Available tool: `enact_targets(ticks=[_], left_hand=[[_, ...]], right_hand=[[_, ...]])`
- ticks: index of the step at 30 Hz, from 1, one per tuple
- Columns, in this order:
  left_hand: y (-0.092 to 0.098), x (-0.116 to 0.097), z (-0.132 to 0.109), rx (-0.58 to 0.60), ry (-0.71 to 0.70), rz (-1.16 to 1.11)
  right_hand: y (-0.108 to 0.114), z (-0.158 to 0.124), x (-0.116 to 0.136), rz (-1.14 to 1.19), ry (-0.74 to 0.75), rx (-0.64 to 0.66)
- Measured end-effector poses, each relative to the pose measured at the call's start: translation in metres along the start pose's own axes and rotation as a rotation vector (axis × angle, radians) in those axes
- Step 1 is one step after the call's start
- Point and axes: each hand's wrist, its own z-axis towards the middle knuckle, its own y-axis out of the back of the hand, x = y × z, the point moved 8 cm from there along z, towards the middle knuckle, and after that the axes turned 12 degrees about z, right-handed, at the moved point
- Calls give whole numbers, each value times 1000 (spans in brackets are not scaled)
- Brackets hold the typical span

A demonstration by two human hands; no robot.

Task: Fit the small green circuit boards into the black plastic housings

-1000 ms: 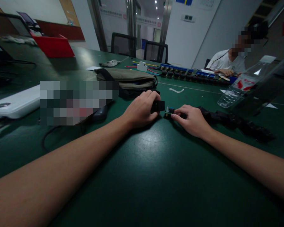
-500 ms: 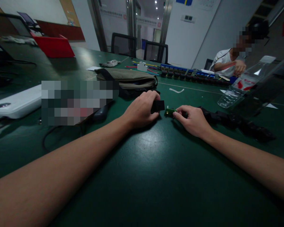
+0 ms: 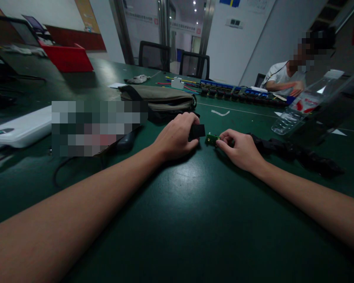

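Near the middle of the green table, my left hand is closed round a small black block, whose squared end sticks out to the right between thumb and fingers. Just right of it, my right hand pinches a small green circuit board by its right end. A narrow gap separates the board from the black block. Behind my right hand and to its right lies a row of black parts.
A grey-green bag lies behind my left hand, a white device at the left. Farther off are a red bin, blue-and-black strips and wires. A plastic bottle stands at the right, near a seated person.
The fingers of my right hand have shifted very slightly, with the board still pinched. My left hand looks unmoved. The seated person's hand has lowered.
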Motion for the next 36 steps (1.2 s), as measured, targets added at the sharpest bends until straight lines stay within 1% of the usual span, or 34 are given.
enact_targets(ticks=[3, 10, 15, 24, 32, 36], left_hand=[[1, 0, 0, -12, 0, 6], [0, 1, 1, 2, 5, 0], [-1, 6, 1, -5, 27, -20], [-3, 10, 0, 36, 57, 39], [-1, 11, 1, 5, 78, 82], [0, 9, 0, 21, 74, 111]], right_hand=[[0, 0, 0, -2, -4, -2], [0, 0, 0, -3, 0, 4], [0, 0, 0, 2, -12, 2], [0, 0, 0, 0, -4, 10], [-1, 0, -1, -4, 2, 8], [1, -1, 0, 5, -13, 5]])
